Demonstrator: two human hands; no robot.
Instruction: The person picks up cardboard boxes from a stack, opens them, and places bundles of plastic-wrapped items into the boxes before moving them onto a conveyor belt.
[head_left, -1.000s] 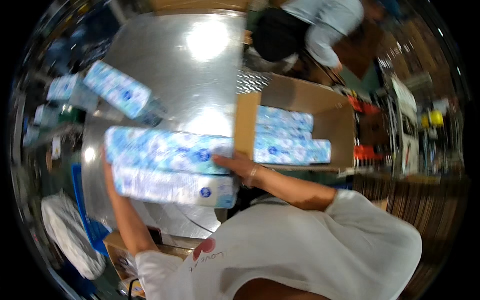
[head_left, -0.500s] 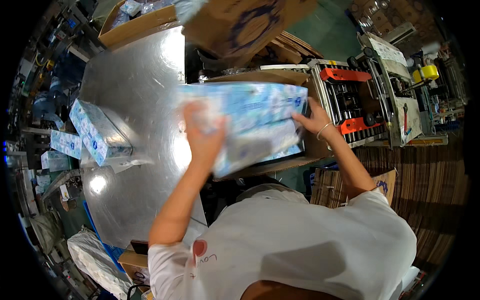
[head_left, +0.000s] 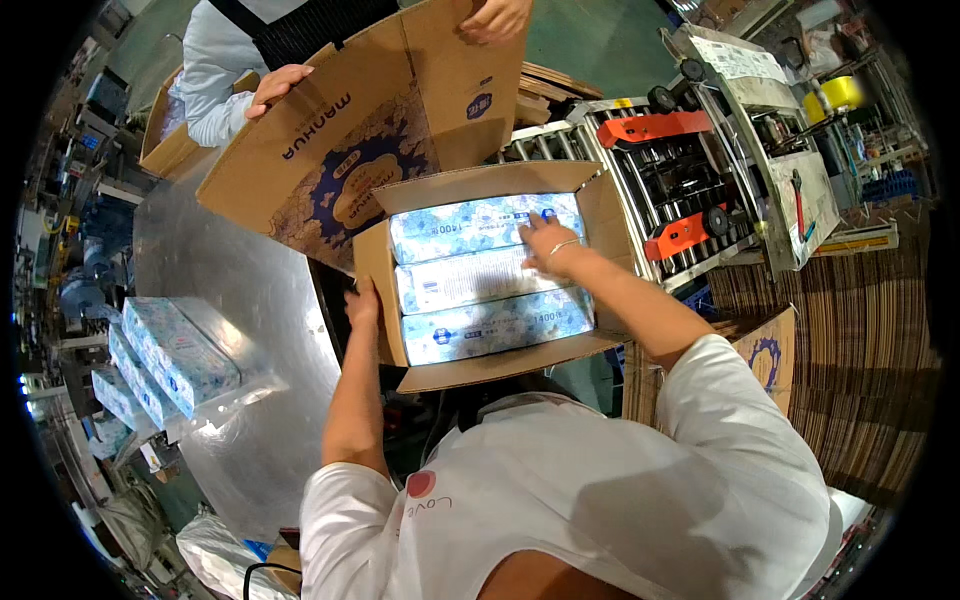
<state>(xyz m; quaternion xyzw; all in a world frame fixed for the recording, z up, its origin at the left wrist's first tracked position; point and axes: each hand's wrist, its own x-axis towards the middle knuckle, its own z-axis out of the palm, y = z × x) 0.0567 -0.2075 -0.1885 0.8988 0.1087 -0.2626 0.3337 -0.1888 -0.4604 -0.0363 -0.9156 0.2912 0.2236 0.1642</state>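
Note:
An open cardboard carton (head_left: 480,377) stands in front of me with three long blue-and-white floral tissue packs lying side by side in it: a far pack (head_left: 460,232), a middle pack (head_left: 455,283) and a near pack (head_left: 497,328). My right hand (head_left: 550,245) reaches in over the carton's right side. Its fingers are spread and touch the far and middle packs. At the carton's left side my left hand (head_left: 362,306) grips the edge of the left flap (head_left: 378,290); some of its fingers are hidden.
Across from me a co-worker's hands (head_left: 277,88) hold a large printed cardboard carton (head_left: 330,150). More floral packs (head_left: 180,355) lie on the metal table (head_left: 270,400) at left. A roller conveyor (head_left: 560,145) with orange brackets (head_left: 655,127) runs behind; flattened cardboard (head_left: 840,340) is stacked at right.
The floral packs that both my hands carried are now down in the carton. My left hand has moved to the left flap, my right onto the packs. The co-worker's carton has come nearer, leftward.

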